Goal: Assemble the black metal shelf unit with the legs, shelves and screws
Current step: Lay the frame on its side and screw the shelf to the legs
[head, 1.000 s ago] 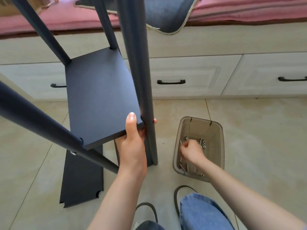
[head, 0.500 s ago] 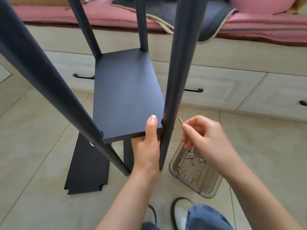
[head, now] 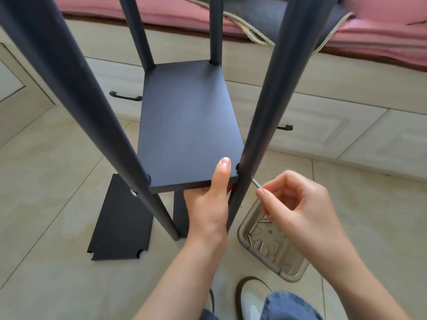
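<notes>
A: Head view. Left hand (head: 209, 204)?

B: Grips the near edge of the shelf (head: 189, 125), thumb flat on top, fingers curled under. Looks like it props the corner level so its notch meets the near-right leg (head: 261, 125).

A: Right hand (head: 298, 204)?

B: Pinches a screw (head: 256, 182) between thumb and forefinger, tip aimed at 10 o'clock toward the leg, about at shelf height. Touching the leg or just beside it, can't tell. Probably lining up with a hole there; the hole itself isn't visible.

A: Shelf relative to the hands?

B: At 12 o'clock from the left hand, touching it. From the right hand it's at 10 o'clock, leg between.

A: Other parts?

B: Near-left leg (head: 76, 93) already carries a screw head (head: 133, 193) just below the shelf. Spare shelf panel (head: 120, 220) flat on the floor at 8 o'clock. Clear tray (head: 272, 265) with more screws under the right hand, at 5 o'clock from the shelf corner.
</notes>
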Motion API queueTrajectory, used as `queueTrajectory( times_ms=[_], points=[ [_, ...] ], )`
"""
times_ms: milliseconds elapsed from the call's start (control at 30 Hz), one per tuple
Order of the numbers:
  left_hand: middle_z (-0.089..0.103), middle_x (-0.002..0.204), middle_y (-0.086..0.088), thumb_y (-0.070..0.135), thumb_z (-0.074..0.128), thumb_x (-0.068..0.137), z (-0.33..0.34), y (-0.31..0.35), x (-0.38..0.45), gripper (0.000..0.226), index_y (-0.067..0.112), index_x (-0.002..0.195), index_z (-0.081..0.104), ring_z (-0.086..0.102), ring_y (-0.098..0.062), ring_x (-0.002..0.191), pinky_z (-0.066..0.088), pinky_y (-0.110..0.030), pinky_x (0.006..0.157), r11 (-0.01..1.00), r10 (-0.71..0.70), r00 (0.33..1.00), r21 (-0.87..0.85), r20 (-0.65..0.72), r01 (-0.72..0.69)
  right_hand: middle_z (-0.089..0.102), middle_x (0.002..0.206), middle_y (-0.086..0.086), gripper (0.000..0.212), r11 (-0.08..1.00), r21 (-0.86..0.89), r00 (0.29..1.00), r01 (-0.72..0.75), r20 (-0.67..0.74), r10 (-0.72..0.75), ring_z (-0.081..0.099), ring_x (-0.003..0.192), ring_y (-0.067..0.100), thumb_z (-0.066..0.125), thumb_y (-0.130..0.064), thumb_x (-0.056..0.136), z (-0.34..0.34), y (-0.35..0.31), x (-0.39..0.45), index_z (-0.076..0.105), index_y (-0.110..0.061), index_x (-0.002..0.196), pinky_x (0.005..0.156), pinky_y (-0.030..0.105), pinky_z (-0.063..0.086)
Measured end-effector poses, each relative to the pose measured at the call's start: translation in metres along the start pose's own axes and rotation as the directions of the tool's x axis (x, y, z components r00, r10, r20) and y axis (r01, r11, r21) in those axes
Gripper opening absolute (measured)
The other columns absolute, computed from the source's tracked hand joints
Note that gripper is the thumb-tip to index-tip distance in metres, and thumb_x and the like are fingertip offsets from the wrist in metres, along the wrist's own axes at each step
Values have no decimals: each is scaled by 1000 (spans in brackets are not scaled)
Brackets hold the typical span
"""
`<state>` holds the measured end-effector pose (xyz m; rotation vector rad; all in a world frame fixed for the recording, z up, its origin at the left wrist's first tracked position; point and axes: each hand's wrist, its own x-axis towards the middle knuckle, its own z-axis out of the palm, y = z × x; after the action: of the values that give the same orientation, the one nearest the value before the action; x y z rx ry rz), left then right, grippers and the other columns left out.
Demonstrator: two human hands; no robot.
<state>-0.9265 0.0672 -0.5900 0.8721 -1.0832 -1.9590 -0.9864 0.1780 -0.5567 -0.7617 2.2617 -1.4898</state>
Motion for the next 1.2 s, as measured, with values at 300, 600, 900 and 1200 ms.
queueTrajectory(
  times_ms=[300,600,900,1200],
  points=[
    [75,92,11,17,68,91,1,0,1,20,23,110,64,74,-12,91,60,-27,79,999,-20,1000,-44,-11,19,66,67,-10,16,987,-79,983,142,-103,-150,64,59,12,75,-19,85,8,0,0,65,-24,74,54,16,47],
    [75,99,4,27,72,82,1,2,1,41,15,120,63,73,-15,94,58,-24,76,999,12,1000,-38,5,-12,67,64,-8,11,981,-26,974,191,-122,-193,67,53,12,77,-16,84,14,-1,5,67,-15,79,55,19,51],
    [73,97,16,48,75,69,-2,-2,2,64,20,125,61,70,0,89,55,-18,72,999,13,1000,38,0,-13,74,80,2,17,975,206,997,77,-2,-78,73,73,17,80,-7,76,9,3,1,66,-16,80,70,28,59],
    [73,100,14,46,69,70,-1,-1,2,55,23,121,62,69,-2,92,55,-18,73,999,24,1000,46,-4,-24,76,85,1,17,958,275,997,77,-21,-74,75,76,19,73,-18,77,9,8,-3,70,-16,94,72,24,58]
  ],
)
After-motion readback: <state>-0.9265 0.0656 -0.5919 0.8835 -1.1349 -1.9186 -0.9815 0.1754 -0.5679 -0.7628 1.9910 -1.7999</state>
